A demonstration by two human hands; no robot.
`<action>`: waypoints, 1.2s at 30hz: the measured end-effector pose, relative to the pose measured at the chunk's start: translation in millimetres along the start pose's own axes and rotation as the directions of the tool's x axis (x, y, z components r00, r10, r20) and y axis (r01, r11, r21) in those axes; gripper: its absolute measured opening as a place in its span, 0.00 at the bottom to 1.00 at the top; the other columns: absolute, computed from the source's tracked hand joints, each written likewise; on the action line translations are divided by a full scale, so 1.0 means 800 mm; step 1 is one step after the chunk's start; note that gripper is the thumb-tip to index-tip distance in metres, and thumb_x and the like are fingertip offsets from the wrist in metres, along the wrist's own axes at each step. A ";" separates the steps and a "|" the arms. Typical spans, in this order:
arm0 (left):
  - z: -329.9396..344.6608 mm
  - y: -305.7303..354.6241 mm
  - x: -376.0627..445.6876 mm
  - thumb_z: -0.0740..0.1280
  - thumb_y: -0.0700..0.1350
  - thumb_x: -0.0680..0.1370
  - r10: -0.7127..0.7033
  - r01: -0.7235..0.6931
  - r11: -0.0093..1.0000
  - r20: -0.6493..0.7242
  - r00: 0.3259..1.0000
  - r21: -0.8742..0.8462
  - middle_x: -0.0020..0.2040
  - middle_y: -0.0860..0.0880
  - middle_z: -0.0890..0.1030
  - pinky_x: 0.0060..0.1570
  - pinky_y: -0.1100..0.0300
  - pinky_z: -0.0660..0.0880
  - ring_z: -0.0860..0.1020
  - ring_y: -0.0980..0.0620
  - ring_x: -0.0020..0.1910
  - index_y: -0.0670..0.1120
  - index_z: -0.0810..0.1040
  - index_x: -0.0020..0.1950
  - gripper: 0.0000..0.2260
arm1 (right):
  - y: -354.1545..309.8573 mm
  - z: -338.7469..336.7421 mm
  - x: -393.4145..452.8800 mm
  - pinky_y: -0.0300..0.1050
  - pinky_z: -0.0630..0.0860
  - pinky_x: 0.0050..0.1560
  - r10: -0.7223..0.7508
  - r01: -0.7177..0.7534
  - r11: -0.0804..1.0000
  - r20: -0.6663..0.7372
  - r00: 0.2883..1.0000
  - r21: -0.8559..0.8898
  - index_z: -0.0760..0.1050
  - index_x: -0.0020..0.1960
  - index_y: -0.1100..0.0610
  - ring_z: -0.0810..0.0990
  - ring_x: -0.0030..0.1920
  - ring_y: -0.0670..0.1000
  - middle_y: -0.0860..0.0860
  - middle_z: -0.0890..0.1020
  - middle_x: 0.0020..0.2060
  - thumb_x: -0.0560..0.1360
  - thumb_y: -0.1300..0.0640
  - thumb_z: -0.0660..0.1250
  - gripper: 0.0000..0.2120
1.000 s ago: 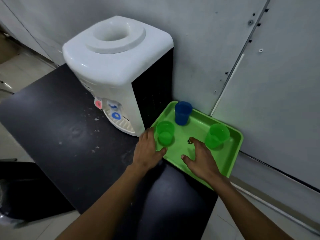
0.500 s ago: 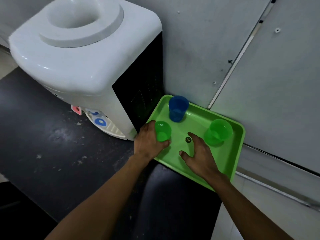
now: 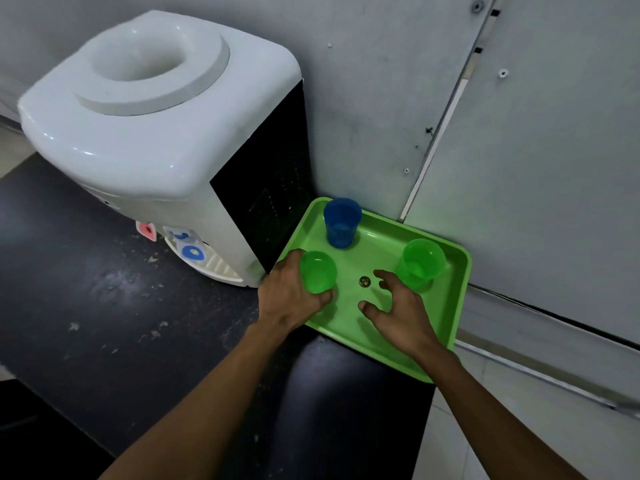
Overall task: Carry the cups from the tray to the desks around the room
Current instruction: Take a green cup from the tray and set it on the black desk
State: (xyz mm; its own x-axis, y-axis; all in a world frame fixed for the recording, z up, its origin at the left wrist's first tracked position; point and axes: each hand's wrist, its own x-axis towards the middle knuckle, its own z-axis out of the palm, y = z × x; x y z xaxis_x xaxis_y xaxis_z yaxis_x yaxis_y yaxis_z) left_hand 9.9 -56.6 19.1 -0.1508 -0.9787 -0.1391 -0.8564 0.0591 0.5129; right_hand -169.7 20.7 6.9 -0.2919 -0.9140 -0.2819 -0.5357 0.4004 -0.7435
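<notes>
1. On the black surface (image 3: 104, 306), beside the grey wall, stands a white plastic water dispenser (image 3: 156, 133).
2. Just right of it lies a rectangular green plastic tray (image 3: 460, 271), one corner over the surface edge.
3. A blue plastic cup (image 3: 342, 221) stands upright at the tray's far side; a green translucent cup (image 3: 420, 263) stands to the right.
4. The left hand (image 3: 291, 294) grips another green cup (image 3: 318, 271) on the tray.
5. The right hand (image 3: 398, 308) hovers over the tray, fingers spread, holding nothing.
</notes>
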 end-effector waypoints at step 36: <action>-0.104 0.207 -0.390 0.70 0.69 0.51 0.851 -0.848 0.513 0.207 0.483 -0.132 0.51 0.53 0.83 0.44 0.60 0.75 0.80 0.52 0.47 0.51 0.78 0.60 0.41 | 0.018 -0.133 -0.483 0.47 0.73 0.51 0.373 -0.155 0.654 -0.137 0.917 0.741 0.83 0.55 0.51 0.86 0.48 0.50 0.53 0.87 0.50 0.67 0.26 0.61 0.34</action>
State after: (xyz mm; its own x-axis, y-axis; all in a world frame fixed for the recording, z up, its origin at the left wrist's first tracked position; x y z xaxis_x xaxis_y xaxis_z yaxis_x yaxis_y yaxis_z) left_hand -43.9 241.9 217.6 -0.9038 -0.3814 0.1943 -0.2462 0.8346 0.4928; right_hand -149.1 386.7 169.6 -0.5766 -0.6801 -0.4528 0.2818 0.3547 -0.8915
